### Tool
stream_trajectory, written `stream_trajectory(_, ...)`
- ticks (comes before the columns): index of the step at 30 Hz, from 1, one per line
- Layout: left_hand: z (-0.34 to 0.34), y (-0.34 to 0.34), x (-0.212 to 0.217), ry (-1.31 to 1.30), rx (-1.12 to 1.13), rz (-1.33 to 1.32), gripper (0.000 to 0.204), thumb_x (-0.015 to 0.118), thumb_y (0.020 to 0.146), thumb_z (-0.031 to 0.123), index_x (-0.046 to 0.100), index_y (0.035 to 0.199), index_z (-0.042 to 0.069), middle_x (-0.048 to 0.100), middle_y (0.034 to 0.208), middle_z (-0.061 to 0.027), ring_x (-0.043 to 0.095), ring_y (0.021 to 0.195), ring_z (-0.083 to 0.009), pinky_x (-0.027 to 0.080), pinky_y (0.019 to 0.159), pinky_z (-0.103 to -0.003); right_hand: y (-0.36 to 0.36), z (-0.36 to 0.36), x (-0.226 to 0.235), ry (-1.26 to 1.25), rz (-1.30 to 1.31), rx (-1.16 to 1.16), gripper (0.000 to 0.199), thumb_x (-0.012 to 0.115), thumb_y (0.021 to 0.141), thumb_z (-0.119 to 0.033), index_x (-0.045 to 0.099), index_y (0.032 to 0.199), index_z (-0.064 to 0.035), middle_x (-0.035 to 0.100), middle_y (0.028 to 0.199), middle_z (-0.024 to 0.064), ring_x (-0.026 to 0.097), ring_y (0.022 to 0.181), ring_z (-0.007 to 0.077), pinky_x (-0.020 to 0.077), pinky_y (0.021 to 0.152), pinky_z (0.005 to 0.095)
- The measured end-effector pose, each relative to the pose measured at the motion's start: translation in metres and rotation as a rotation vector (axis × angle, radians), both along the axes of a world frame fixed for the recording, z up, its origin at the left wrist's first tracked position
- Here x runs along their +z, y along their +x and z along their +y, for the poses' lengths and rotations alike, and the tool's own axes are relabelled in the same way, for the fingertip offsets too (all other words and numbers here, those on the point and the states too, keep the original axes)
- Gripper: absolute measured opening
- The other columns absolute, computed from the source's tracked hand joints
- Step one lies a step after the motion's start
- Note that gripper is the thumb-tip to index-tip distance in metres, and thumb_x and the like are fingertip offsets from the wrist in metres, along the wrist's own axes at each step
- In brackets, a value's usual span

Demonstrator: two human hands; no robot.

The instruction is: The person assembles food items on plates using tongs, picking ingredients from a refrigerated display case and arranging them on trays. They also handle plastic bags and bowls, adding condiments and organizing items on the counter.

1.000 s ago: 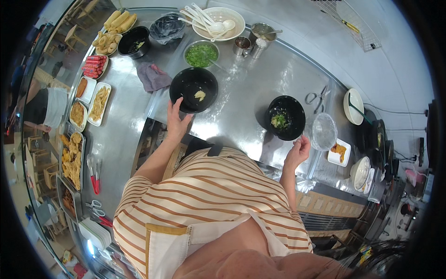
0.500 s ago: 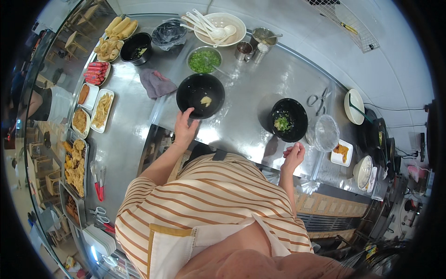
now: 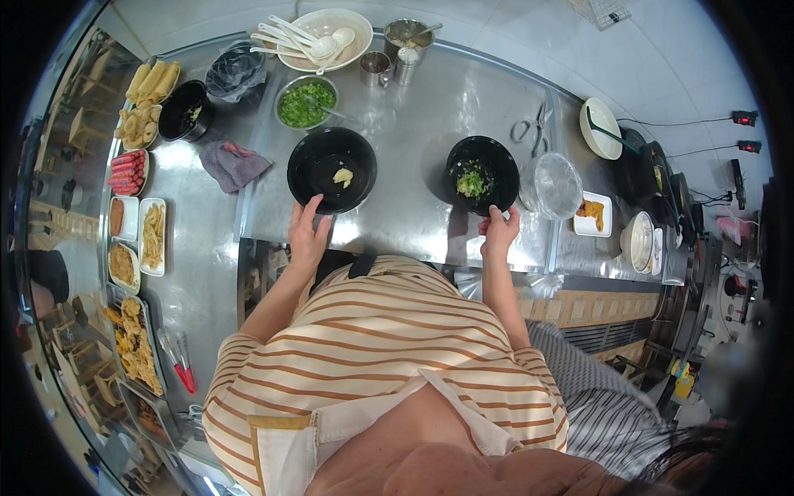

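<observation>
Left of centre in frame, first black bowl [image 3: 310,155]: on the steel counter [image 3: 397,217], pale lump [image 3: 343,177] inside.
Your left hand [image 3: 307,241]: fingers apart at that bowl's near rim; grip cannot be told.
Second black bowl [image 3: 501,169]: right of centre, chopped greens [image 3: 471,184] inside.
Your right hand [image 3: 499,235]: fingers at its near rim; grip cannot be told.

wire rack [image 3: 614,16], one o'clock: cut off by upper edge. scissors [image 3: 195,412], eight o'clock: partly hidden by striped shirt [image 3: 372,322]. right hand [image 3: 499,236], three o'clock: some fingers concealed. black pan [image 3: 643,178], two o'clock: contents indistinct.
</observation>
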State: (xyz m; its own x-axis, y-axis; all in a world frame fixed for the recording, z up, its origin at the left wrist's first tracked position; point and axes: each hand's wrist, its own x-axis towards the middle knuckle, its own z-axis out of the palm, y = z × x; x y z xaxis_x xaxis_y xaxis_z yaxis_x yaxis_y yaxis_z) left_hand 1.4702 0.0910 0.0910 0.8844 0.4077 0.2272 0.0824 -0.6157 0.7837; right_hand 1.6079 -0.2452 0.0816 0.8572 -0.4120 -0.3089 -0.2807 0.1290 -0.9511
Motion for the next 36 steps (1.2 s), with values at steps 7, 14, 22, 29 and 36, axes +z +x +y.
stream_trajectory(7,-0.005,0.013,-0.003,0.034,-0.038,-0.016,0.038,0.062,0.077,0.009,0.056,0.114,0.008,0.049,0.121,-0.0233,0.051,0.105,-0.0407,0.044,0.086,-0.041,0.000,-0.003,0.002,-0.024,0.009,-0.064,0.034,0.058,0.079,-0.004,0.044,0.111,-0.0014,0.054,0.061,0.0077,0.048,0.039,0.0124,0.0349,0.033,0.0243)
stream_trajectory(14,-0.002,0.020,-0.002,0.037,-0.012,0.027,0.034,0.060,0.078,0.009,0.057,0.111,0.006,0.052,0.114,-0.0198,0.052,0.101,-0.0386,0.044,0.084,-0.040,-0.001,-0.013,0.000,-0.053,0.012,-0.090,0.036,0.058,0.080,-0.004,0.043,0.113,-0.0011,0.054,0.060,0.0070,0.047,0.038,0.0125,0.0340,0.033,0.0240)
stream_trajectory(22,0.013,0.019,-0.004,0.056,0.015,0.020,0.036,0.061,0.078,0.015,0.056,0.113,0.007,0.050,0.117,-0.0227,0.050,0.104,-0.0402,0.043,0.087,-0.041,-0.004,-0.021,-0.010,-0.029,0.017,-0.112,0.037,0.061,0.085,-0.020,0.044,0.113,-0.0032,0.052,0.056,0.0059,0.047,0.038,0.0127,0.0344,0.032,0.0239)
stream_trajectory(29,0.004,0.014,0.002,0.128,0.068,0.038,0.050,0.065,0.081,0.015,0.047,0.126,0.007,0.022,0.141,-0.0319,0.025,0.131,-0.0432,0.028,0.103,-0.041,-0.001,-0.017,-0.008,-0.076,0.038,-0.144,0.037,0.062,0.085,-0.022,0.047,0.114,-0.0042,0.051,0.057,0.0040,0.046,0.041,0.0110,0.0370,0.035,0.0244)
stream_trajectory(36,-0.022,0.019,0.036,0.528,-0.091,-0.181,0.054,0.068,0.078,0.020,0.048,0.125,0.004,0.024,0.142,-0.0262,0.021,0.130,-0.0442,0.021,0.104,-0.052,-0.005,-0.027,0.001,-0.008,-0.014,-0.230,0.040,0.058,0.087,-0.022,0.043,0.118,-0.0010,0.051,0.060,0.0052,0.046,0.044,0.0116,0.0396,0.038,0.0264)
